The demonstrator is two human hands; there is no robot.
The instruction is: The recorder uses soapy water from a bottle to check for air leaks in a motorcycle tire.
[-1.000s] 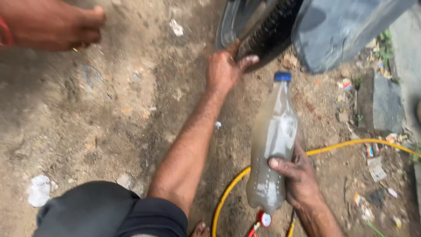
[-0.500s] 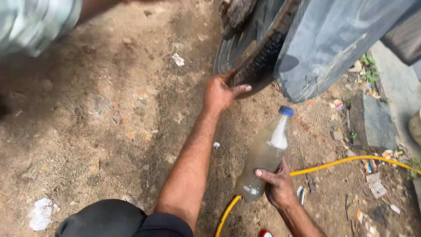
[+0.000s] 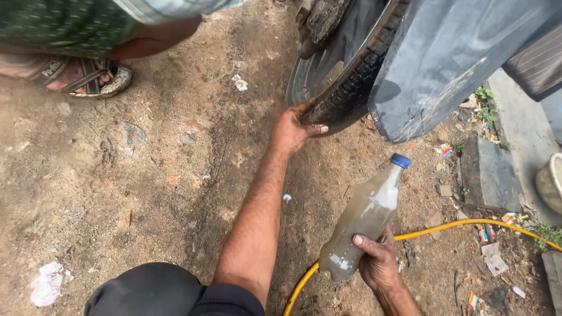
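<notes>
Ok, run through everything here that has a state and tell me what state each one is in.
Plastic bottle: capped, tilted, holding murky liquid.
Blue cap: screwed on.
Right hand: closed around the bottle's lower end.
Left hand: fingers pressed on the tyre tread.
Tyre: mounted, dusty, resting on dirt.
Yellow hose: lying loose on the ground.

Bare dirt ground in daylight, strewn with litter

The packed dirt (image 3: pixel 146 175) is brown and uneven, with white paper scraps (image 3: pixel 45 283), small stones and coloured wrappers (image 3: pixel 486 234). A grey stone slab (image 3: pixel 489 175) and some weeds (image 3: pixel 485 99) sit at the right edge. Another person's sandalled foot (image 3: pixel 88 76) stands top left.
</notes>
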